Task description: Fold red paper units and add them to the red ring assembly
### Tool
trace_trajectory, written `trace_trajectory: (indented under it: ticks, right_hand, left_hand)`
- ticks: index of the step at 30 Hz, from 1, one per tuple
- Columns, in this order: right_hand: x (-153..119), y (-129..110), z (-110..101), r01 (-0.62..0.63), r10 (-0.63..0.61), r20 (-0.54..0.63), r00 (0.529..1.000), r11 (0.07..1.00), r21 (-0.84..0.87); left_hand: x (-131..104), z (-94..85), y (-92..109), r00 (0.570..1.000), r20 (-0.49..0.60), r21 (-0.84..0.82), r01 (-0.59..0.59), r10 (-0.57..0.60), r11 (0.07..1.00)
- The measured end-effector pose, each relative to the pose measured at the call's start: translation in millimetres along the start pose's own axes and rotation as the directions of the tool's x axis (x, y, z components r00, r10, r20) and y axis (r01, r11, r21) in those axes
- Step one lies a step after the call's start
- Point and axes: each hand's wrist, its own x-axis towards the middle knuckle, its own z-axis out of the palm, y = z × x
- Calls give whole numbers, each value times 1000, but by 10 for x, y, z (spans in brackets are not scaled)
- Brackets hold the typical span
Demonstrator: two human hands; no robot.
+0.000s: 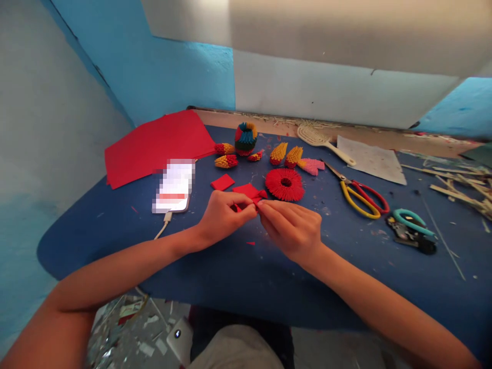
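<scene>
My left hand (225, 215) and my right hand (292, 225) meet at the middle of the blue table, fingertips pinched together on a small piece of red paper (257, 200). Much of that piece is hidden by the fingers. Just behind them lie red paper rectangles (246, 191), and another small red stack (223, 182) sits farther left. A round red ring of folded paper pieces (285, 185) rests just beyond my right hand. Farther back stands a multicoloured folded-paper pot (246, 137), with red and yellow folded-paper parts (226, 161) around it.
Large red sheets (157, 146) and a phone on a cable (175, 187) lie to the left. On the right are scissors (361, 195), turquoise-handled pliers or cutters (413, 225), a hairbrush (323, 141), a whitish sheet (371, 159) and thin strips (465, 187). The table (215, 282) curves at its left end.
</scene>
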Motion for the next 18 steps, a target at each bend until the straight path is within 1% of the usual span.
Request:
trace_trajectory:
  ticks: [1,3,6,8,9,11,13,15,16,18]
  right_hand:
    - [-2,-6,-6,60,-59,22,998,997,-43]
    - [6,-28,-12,120,-114,65,991,986,-111]
    - [29,-56,-7,138,-127,83,988,979,-148]
    - [39,-51,-4,120,-111,95,989,988,-99]
    - [41,-41,-8,91,-86,105,991,995,-45]
    - [42,-14,-27,-19,5,120,993,994,111]
    - [48,11,-63,-184,153,133,979,947,263]
    - [60,26,-105,-318,278,159,947,878,359]
    - [67,30,-125,-358,309,185,933,851,385]
    - [79,39,-153,-383,308,238,921,824,417]
  left_hand:
    - [0,-8,4,1000,1,-36,21,-21,999]
    - [5,-34,11,999,14,-116,52,-50,992]
    - [16,-86,9,998,46,-190,46,-38,981]
    - [25,-117,2,998,59,-163,28,-19,986]
    - [29,-131,-2,998,65,-138,18,-9,990]
    - [37,-152,-11,996,91,-96,-12,21,995]
    - [41,-166,-16,988,138,-90,-52,64,995]
    - [41,-169,-20,977,188,-89,-84,99,993]
    - [41,-167,-21,972,208,-86,-93,109,992]
    - [42,-157,-23,964,235,-85,-108,126,990]
